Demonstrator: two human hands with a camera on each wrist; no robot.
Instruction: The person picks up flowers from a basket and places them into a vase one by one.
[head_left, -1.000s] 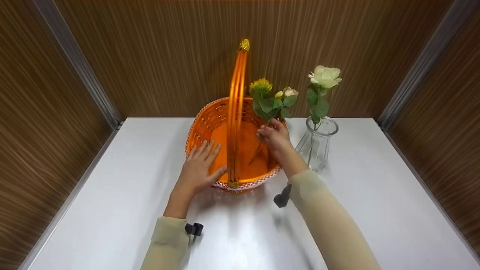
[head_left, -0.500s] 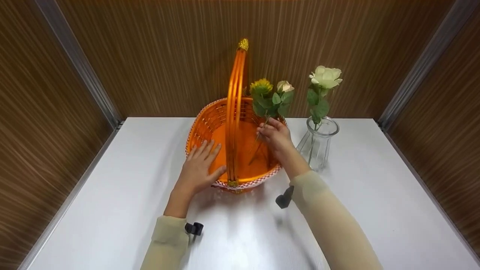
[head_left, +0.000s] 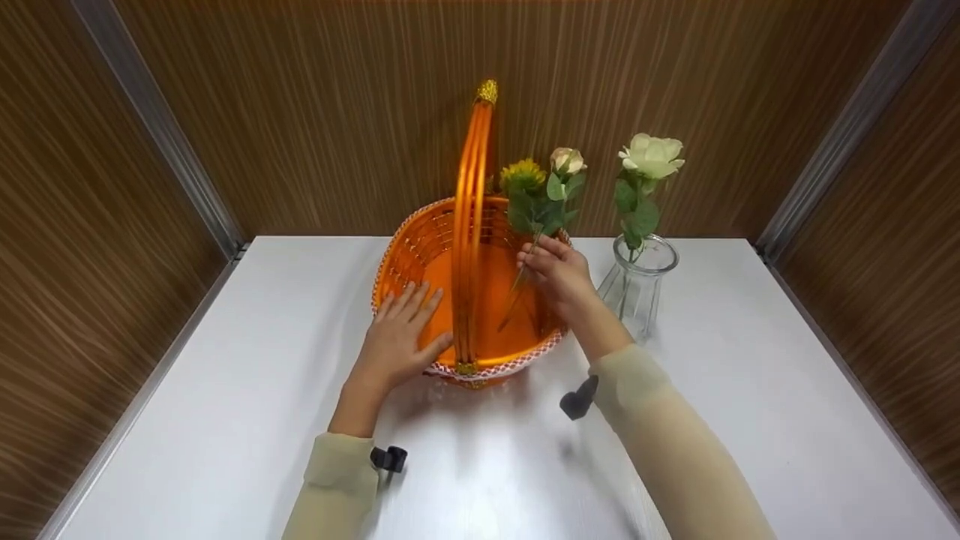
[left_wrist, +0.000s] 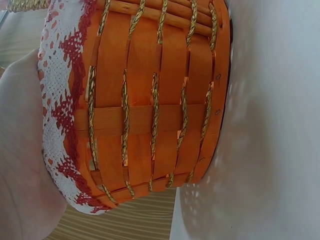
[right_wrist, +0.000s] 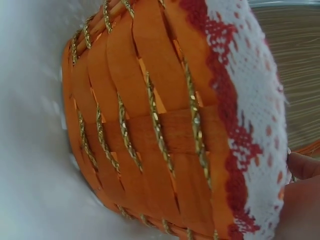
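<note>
An orange woven basket (head_left: pixel 431 232) with a tall arched handle (head_left: pixel 466 225) stands on the white table. My left hand (head_left: pixel 394 337) rests on its left front rim, fingers straight and spread over the edge. At the right side of the basket my right hand (head_left: pixel 561 274) pinches the stem of a pale pink rose (head_left: pixel 568 160) with green leaves, its stem slanting down into the basket. Beside that rose, a yellow flower (head_left: pixel 523 174) stands at the back right of the basket. In the right wrist view, part of the right hand (right_wrist: pixel 302 200) shows beyond the lace-trimmed rim (right_wrist: pixel 255 125).
To the right stands a clear glass vase (head_left: pixel 645 281) holding a white rose (head_left: pixel 651 156). Brown wood-patterned panels (head_left: pixel 337 112) enclose the white table (head_left: pixel 247 420) at the back and both sides.
The pink rose has turned more upright, its bloom shifting left and up beside the yellow flower. My right forearm has moved slightly right; the left hand has stayed in place.
</note>
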